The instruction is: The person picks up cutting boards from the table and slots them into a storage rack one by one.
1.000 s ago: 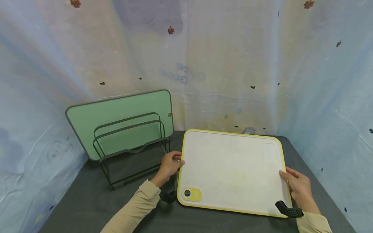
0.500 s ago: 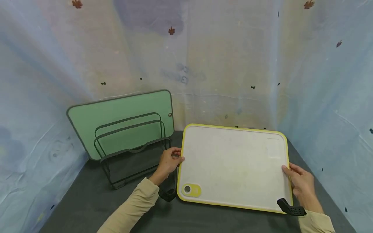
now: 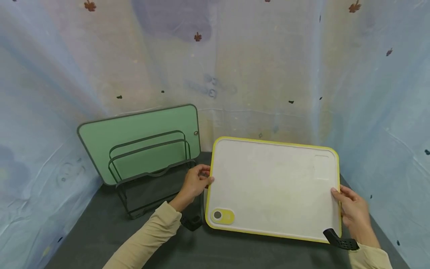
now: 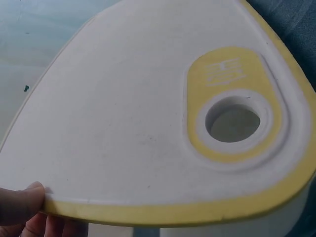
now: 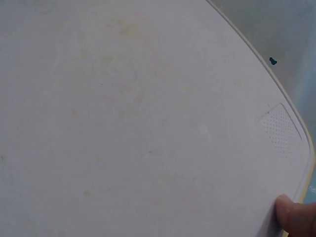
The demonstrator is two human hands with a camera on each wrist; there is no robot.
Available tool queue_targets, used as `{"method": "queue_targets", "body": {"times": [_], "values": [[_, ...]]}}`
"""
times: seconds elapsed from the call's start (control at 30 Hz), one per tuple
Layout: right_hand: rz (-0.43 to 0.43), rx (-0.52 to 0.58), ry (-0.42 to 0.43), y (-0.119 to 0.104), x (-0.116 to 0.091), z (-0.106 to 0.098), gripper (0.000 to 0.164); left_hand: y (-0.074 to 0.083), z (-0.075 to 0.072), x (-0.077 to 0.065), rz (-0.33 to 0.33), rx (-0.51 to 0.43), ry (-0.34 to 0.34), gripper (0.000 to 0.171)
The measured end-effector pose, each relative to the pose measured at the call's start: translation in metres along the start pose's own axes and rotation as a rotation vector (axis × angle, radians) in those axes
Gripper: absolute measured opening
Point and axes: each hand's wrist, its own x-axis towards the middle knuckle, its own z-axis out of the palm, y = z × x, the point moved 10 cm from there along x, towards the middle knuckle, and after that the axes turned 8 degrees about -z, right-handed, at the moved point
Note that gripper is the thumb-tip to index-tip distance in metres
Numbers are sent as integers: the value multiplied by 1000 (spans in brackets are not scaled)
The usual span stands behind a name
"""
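A white cutting board (image 3: 275,186) with a yellow rim is held up by both hands. My left hand (image 3: 193,184) pinches its left edge, thumb on top and fingers beneath, as the left wrist view shows with the thumb (image 4: 22,203). On the right edge, my right hand (image 3: 354,211) grips the same way; its thumb (image 5: 295,215) lies on the board's face. A yellow oval with a round hole (image 4: 232,121) marks the board's lower left corner. Something dark-edged and pale shows in part under the board's left side; its kind is hidden.
A dark wire rack (image 3: 154,173) stands left of the board. In it a green cutting board (image 3: 144,123) with a dark rim leans back toward the curtain (image 3: 242,67). A dark grey cloth (image 3: 90,231) covers the table.
Both hands have lifted the white cutting board upward, and its right end has shifted rightward. The rack and the green board stay where they were.
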Motion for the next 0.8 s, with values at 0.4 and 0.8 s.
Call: {"method": "queue_targets", "body": {"times": [0.4,0.8], "values": [[-44,83,-18,-29,-3,5,54,30,-11,0,46,14,8,27],[-119,186,-7,-57,-2,11,45,60,-22,1,89,-20,-33,30]]}}
